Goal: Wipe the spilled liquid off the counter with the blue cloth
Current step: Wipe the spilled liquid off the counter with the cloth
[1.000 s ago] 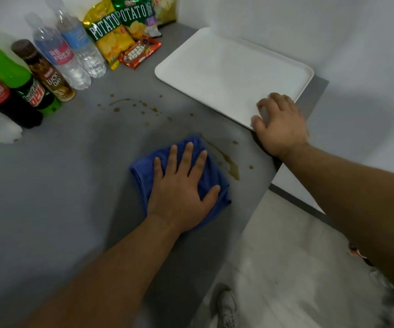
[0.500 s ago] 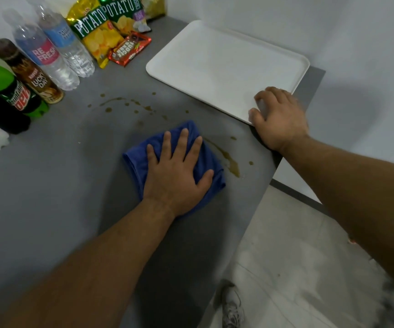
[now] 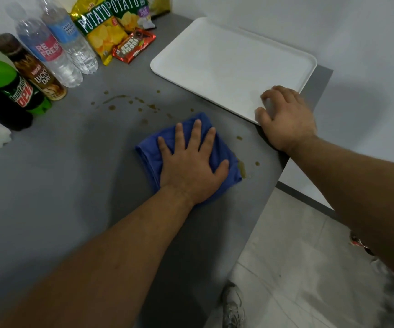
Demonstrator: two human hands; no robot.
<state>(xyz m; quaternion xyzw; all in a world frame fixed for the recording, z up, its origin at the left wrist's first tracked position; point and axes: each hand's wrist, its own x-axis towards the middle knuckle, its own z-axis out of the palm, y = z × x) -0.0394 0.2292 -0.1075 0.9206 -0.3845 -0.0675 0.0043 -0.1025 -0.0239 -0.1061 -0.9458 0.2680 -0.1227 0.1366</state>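
The blue cloth (image 3: 149, 151) lies folded on the grey counter (image 3: 72, 185), with my left hand (image 3: 191, 169) pressed flat on top, fingers spread. Its right edge touches a brown streak of spilled liquid (image 3: 242, 168). Two small brown drops (image 3: 239, 138) sit just right of the cloth. A trail of more brown spots (image 3: 117, 100) runs beyond the cloth toward the bottles. My right hand (image 3: 286, 117) rests on the near corner of a white tray (image 3: 214, 62) at the counter's right edge, holding nothing.
Drink bottles (image 3: 39, 67) stand along the back left, with potato chip bags (image 3: 101, 31) and a red snack bar (image 3: 133, 47) behind the spill. The counter's right edge (image 3: 274, 185) drops to a tiled floor, where a shoe (image 3: 232, 304) shows.
My left hand has slid the cloth to the right, so it now covers most of the brown streak. The right hand has stayed on the tray corner.
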